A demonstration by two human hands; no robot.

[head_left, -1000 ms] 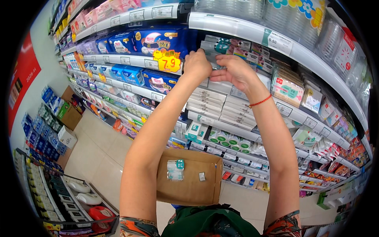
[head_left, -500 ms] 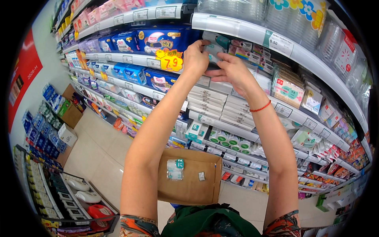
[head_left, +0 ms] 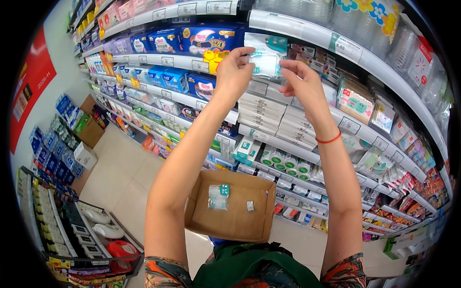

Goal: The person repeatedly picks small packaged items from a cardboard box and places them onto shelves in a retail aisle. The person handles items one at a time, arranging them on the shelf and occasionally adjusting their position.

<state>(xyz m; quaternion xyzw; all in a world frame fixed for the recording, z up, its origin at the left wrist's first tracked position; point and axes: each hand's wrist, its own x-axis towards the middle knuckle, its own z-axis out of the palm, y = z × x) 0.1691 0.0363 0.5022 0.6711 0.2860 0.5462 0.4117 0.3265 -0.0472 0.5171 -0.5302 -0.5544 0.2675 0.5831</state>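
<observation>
My left hand (head_left: 233, 72) grips the left edge of a clear packet (head_left: 266, 62) of small white items with a teal label, at the front of a shelf. My right hand (head_left: 302, 81), with a red cord on its wrist, pinches the packet's right side, some fingers curled loosely below it. Behind and right of it lie small pink-and-white packs (head_left: 311, 58). Stacked white boxes (head_left: 259, 113) fill the shelf below. Low between my forearms is an open cardboard box (head_left: 242, 225) with a similar clear packet (head_left: 218, 197) and a small white piece (head_left: 249, 205) in it.
Blue packages (head_left: 204, 38) line shelves to the left. A curved shelf rail (head_left: 307, 29) runs above my hands, with clear plastic stacks over it. A bin display (head_left: 62, 225) of bottles and packs stands at lower left; cartons (head_left: 85, 154) sit by the wall on the tiled floor (head_left: 120, 168).
The packet, earlier mostly hidden in the shelf gap, has come up into view at the shelf front between my hands. Both hands have shifted slightly right and upward in the picture.
</observation>
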